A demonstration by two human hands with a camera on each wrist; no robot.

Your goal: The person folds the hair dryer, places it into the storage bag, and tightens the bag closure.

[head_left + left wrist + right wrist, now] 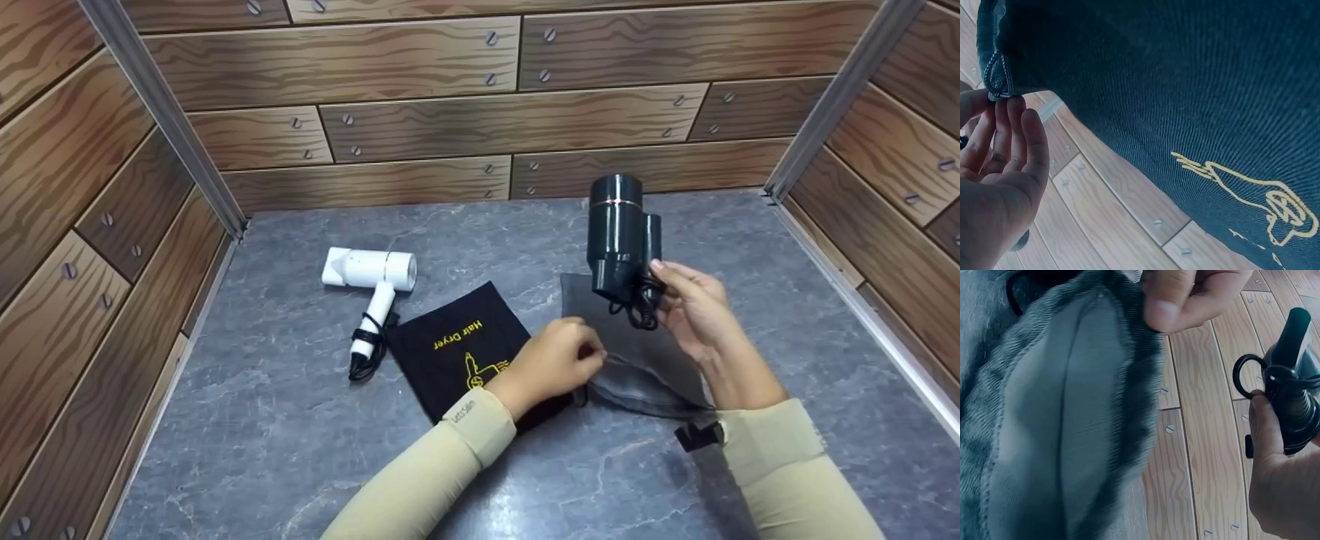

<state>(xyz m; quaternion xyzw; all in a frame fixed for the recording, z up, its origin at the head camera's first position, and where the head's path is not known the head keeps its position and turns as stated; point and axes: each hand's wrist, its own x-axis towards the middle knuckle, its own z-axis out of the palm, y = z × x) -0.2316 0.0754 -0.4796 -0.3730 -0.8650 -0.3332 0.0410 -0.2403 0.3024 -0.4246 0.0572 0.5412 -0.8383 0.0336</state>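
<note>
While the right hand (694,304) holds the dark green hair dryer (619,236) upright above the far end of a grey drawstring pouch (641,360), its fingers curled round the folded handle and bundled black cord (637,304), the left hand (555,360) pinches the pouch's hem between thumb and fingertips at the open mouth. In the right wrist view that mouth (1072,427) gapes, showing a pale lining and a stitched edge. The pouch lies on the grey marbled surface (300,450), partly overlapping a black pouch (457,345) printed "Hair Dryer" in yellow. A white hair dryer (371,281) with its own wound cord lies well apart to the left.

The green dryer looks like a rigid, smooth plastic body, probably moderately heavy for its size and top-heavy at the barrel; the handle with the cord gathered against it seems the surest place to grip, since a loose cord could snag. The pouch is soft and limp, so it will likely sag shut unless held by the hem, near the drawstring channel, where the seam gives the fingers something firm.
</note>
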